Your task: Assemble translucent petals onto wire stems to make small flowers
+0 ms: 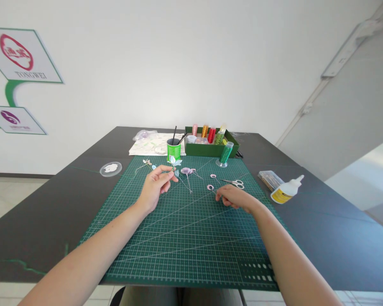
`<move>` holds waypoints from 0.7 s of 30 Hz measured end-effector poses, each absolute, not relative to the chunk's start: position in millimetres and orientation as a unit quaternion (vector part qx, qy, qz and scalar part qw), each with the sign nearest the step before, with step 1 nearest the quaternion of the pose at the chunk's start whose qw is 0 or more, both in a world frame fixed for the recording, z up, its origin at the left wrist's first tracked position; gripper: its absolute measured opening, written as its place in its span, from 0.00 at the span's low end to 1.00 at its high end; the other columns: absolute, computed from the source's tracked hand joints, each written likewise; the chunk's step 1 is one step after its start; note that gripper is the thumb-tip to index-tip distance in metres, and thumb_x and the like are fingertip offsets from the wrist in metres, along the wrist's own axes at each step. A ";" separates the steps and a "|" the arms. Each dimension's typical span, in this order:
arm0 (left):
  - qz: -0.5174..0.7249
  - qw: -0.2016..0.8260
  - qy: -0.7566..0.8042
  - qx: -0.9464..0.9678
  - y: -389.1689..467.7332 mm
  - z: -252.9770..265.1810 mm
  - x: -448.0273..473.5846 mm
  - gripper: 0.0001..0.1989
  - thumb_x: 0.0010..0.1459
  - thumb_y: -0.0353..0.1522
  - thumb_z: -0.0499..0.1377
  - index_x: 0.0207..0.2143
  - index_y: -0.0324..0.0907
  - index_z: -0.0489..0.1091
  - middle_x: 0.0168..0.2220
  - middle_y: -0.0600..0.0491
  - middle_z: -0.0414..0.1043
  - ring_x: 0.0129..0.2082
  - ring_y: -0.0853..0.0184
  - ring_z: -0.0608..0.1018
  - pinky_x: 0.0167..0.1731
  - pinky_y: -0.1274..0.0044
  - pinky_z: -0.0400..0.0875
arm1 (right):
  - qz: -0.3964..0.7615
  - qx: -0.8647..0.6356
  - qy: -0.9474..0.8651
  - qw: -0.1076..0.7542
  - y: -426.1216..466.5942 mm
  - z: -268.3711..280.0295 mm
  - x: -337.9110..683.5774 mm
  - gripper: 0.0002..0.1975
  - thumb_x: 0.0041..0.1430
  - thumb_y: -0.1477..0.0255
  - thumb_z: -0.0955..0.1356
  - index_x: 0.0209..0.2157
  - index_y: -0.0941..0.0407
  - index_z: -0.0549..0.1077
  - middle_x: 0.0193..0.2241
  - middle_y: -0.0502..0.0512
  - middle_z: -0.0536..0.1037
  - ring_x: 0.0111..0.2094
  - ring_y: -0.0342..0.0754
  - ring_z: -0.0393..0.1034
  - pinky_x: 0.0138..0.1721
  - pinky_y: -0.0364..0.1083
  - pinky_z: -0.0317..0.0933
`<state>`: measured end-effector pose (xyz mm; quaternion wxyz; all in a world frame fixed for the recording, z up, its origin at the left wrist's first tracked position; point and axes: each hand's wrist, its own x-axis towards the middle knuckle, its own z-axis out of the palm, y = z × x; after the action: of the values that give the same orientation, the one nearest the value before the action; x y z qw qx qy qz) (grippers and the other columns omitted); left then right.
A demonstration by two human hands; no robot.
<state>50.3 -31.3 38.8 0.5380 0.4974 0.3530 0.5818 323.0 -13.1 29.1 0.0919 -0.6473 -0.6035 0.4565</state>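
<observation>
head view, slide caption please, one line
Left grip holds a pale blue flower above a green cutting mat; right grip near scissors.

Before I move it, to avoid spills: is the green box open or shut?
The green box is open: coloured spools show uncovered inside it.

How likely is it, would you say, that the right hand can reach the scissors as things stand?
Probably yes: the scissors lie just beyond the right hand, with nothing visible standing between them.
</observation>
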 end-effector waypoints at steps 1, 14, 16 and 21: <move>0.582 0.538 0.352 0.497 -31.3 38.7 50.4 0.10 0.55 0.36 0.66 0.36 0.41 0.72 0.25 0.54 0.76 0.14 0.79 0.61 0.15 0.83 0.46 | 0.471 -0.644 -0.596 0.094 -13.3 29.5 323.5 0.12 0.59 0.73 0.58 0.23 0.56 0.65 0.11 0.44 0.58 0.12 0.39 0.44 0.16 0.40 0.39; 0.578 0.541 0.345 0.504 -27.4 35.8 48.9 0.10 0.56 0.36 0.65 0.37 0.40 0.73 0.26 0.54 0.77 0.14 0.79 0.61 0.14 0.84 0.46 | 0.594 -0.425 -0.683 -0.026 -11.3 34.2 353.5 0.21 0.58 0.55 0.65 0.29 0.60 0.74 0.12 0.45 0.61 0.15 0.38 0.46 0.19 0.40 0.41; 0.576 0.543 0.345 0.504 -27.5 35.9 48.9 0.10 0.56 0.36 0.65 0.37 0.40 0.72 0.26 0.54 0.76 0.14 0.79 0.61 0.14 0.84 0.46 | 0.528 -0.460 -0.713 -0.001 -8.5 31.5 353.1 0.23 0.60 0.55 0.63 0.27 0.60 0.75 0.12 0.45 0.60 0.16 0.39 0.48 0.21 0.41 0.46; 0.571 0.544 0.345 0.509 -28.0 35.3 49.8 0.10 0.56 0.36 0.65 0.37 0.40 0.72 0.26 0.54 0.76 0.14 0.79 0.61 0.15 0.84 0.46 | 0.287 -0.575 -0.761 0.090 -0.4 27.1 344.1 0.20 0.63 0.64 0.61 0.20 0.57 0.69 0.17 0.50 0.67 0.21 0.44 0.59 0.27 0.44 0.51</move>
<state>49.8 -28.0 35.3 0.5439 0.5095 0.3447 0.5708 344.1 -0.4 27.1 0.0900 -0.5747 -0.7609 0.2874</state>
